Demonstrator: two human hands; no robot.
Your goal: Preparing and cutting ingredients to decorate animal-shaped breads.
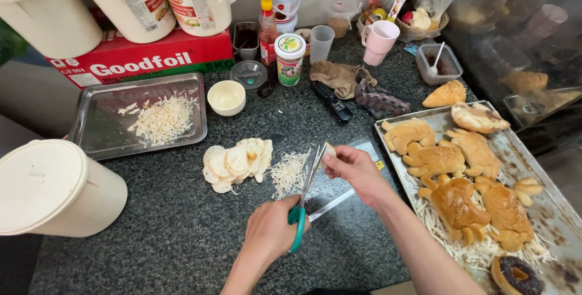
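Scissors cutting a thin pale slice over the dark worktop.

Left hand (271, 229) fingers clenched through the green handles of the scissors (306, 195), blades pointing far, parted around the pale slice (329, 150). Right hand (356, 170) fingers pinch that slice at the blade tips. Just left of the blades, a pile of shreds (289, 172) on the worktop (170, 234); further left, a stack of round slices (236, 161). Far left, a steel tray (97, 131) with more shreds, small white bowl (226, 97) beside it. Right, a baking tray (548, 210) of crab-shaped buns (454, 201). White bucket (51, 186) near left.
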